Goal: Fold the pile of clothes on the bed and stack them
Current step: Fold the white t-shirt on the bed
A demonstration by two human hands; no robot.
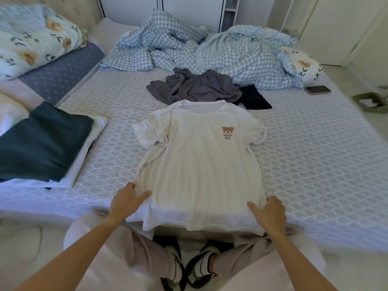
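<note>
From the head camera, the white T-shirt [199,164] is lying face up and spread flat on the bed [315,164], its hem hanging just over the near edge. The left hand [126,201] is pinching the shirt's lower left side, thumb on top and fingers curled over the edge. The right hand [269,213] is gripping the lower right corner the same way.

As a judgement, the overhanging hem is the risk: a pull toward the body could drag the shirt off the mattress. The right sleeve [257,133] is lying bunched, so folding over it could trap creases. The crumpled grey garment [197,87] and dark garment [255,99] are waiting just beyond the collar, and a forward fold could snag them. The folded stack [44,143], dark green on top, is sitting well to the left.

The chest print beside a bear face is reading "JOGGING BEAR" [227,136].
</note>
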